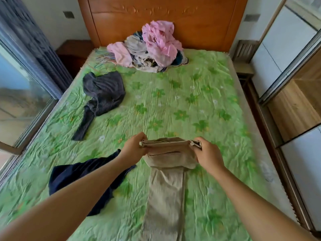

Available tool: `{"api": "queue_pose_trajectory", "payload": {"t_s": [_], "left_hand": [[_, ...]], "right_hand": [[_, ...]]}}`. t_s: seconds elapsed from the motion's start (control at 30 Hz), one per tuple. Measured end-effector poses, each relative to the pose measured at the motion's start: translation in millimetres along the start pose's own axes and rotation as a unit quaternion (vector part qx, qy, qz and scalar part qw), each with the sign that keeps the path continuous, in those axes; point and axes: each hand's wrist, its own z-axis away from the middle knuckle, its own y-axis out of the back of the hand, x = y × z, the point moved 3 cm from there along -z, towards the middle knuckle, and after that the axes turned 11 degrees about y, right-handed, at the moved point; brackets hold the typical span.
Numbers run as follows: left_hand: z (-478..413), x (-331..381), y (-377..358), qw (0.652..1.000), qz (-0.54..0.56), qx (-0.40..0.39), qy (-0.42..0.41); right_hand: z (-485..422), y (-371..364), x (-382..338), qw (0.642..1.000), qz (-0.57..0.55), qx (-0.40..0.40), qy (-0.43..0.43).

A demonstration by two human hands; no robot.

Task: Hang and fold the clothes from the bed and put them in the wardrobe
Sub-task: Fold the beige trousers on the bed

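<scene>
Beige trousers [165, 193] lie lengthwise on the green flowered bedsheet [199, 105], legs running toward me. My left hand [134, 148] pinches the left end of their waistband and my right hand [208, 153] pinches the right end, lifting the waist a little above the bed. A navy garment [69, 174] lies crumpled under my left forearm. A dark grey garment [102, 94] lies at the left of the bed. A pile of pink and patterned clothes [152, 47] sits against the wooden headboard [165, 14].
A wardrobe with sliding wood and glass doors [295, 105] stands along the right side of the bed. A window with a grey curtain [29, 54] is on the left. Several hangers [104, 58] lie beside the pile. A bedside table [74, 51] is at the far left.
</scene>
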Motion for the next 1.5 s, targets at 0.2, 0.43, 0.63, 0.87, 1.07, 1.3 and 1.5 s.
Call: {"api": "queue_pose_trajectory", "payload": {"t_s": [0.2, 0.43, 0.63, 0.87, 1.07, 1.3, 1.5], "left_hand": [[-107.1, 23.1, -3.2, 0.993, 0.114, -0.006, -0.004], [-211.4, 25.3, -52.1, 0.992, 0.12, -0.05, -0.006], [-146.8, -126.4, -173.7, 0.975, -0.045, -0.162, 0.142], [-56.4, -257.6, -250.2, 0.919, -0.105, -0.255, 0.281], [-20.0, -297.9, -290.2, 0.895, 0.058, -0.24, 0.371], [-7.0, -322.7, -311.2, 0.875, 0.156, -0.181, 0.421], [13.2, -331.3, -314.0, 0.852, 0.209, -0.201, 0.437]], "right_hand": [[-110.9, -14.1, 25.7, 0.998, -0.051, -0.025, -0.038], [-182.9, -58.8, 63.1, 0.994, -0.016, -0.107, -0.035], [-48.3, -182.9, 145.0, 0.942, 0.047, -0.314, -0.107], [89.9, -283.9, 202.2, 0.88, -0.054, -0.396, -0.255], [147.1, -341.7, 219.8, 0.869, -0.135, -0.305, -0.365], [165.7, -360.3, 220.6, 0.881, -0.116, -0.176, -0.424], [196.6, -368.4, 213.4, 0.863, -0.18, -0.226, -0.415]]}}
